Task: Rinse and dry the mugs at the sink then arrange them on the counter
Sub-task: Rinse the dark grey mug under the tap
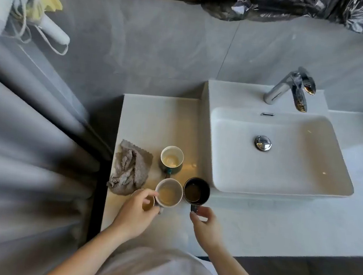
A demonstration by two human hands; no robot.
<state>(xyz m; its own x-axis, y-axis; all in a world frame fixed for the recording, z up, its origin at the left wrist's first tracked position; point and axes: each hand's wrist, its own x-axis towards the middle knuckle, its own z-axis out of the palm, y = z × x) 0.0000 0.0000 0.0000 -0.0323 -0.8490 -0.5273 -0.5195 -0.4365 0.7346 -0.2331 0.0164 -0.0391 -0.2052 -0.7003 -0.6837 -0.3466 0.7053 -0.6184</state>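
Observation:
Several mugs stand close together on the white counter left of the sink. A green mug with a white inside stands farthest back. In front of it are a white mug and a black mug. A small brown mug is mostly hidden under my left hand, whose fingers also touch the white mug's near side. My right hand pinches the black mug's handle. A crumpled grey cloth lies left of the mugs.
A chrome faucet rises behind the basin, and its drain plug is at the centre. A white hair dryer hangs on the wall at upper left. Black plastic bags sit along the top. A grey curtain hangs left.

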